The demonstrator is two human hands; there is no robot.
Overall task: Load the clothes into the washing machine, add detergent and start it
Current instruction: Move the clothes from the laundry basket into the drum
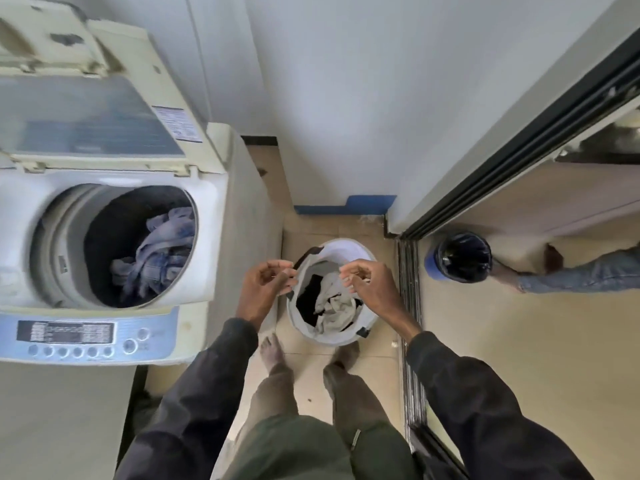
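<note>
Two piles of laundry tell me where things stand: some blue-grey clothes (159, 251) already lie in the open drum of the washing machine (211, 237) at the left, and a tangle of pale and black clothes (334, 306) sits in the white basket (346, 245) on the floor just ahead of my feet. My left hand (265, 289) and right hand (367, 289) hover above the basket, one over each side of its rim, the fingers loosely curled and, as far as I can tell, holding nothing. My guess is that I am about to reach down for another armful. The garments look knotted together, so a shallow grab could lift only part of the heap and leave a sleeve trailing, which might snag on the basket's black handle (308, 252) and tip the soft basket over, or drop onto the tiles between basket and machine. Swinging the load to the left, a loose end could hang over the drum's edge instead of falling inside. The lid (86, 116) stands propped up at the far side, and a knock might bring it down. I see no detergent anywhere, so that step cannot start from here, and the control panel (90, 336) at the near edge waits untouched.
</note>
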